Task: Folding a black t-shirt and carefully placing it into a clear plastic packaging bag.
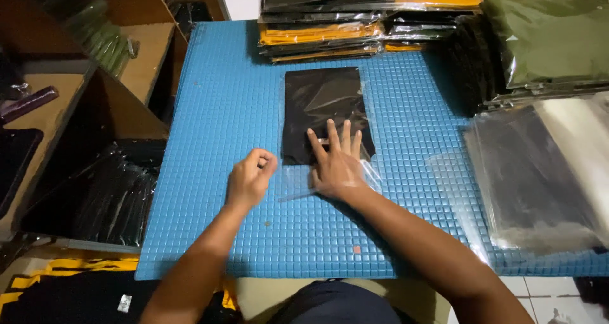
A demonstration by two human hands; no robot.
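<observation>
- We see the black folded garment (323, 111) in its clear plastic bag (330, 171) lying mid-worktop (216, 95), long axis pointing away from us.
- Our right hand (336, 162) lies flat and spread on the garment's near edge, pressing, grasping nothing.
- Our left hand (249, 179), just left of the garment, is loosely curled, pinching the bag's open flap.
- Bagged stacks (330, 35) sit beyond the garment.

The single camera sat on my head and looked steeply down and forward over my forearms at the blue surface (216, 95), close enough that its near edge filled the frame's width.
</observation>
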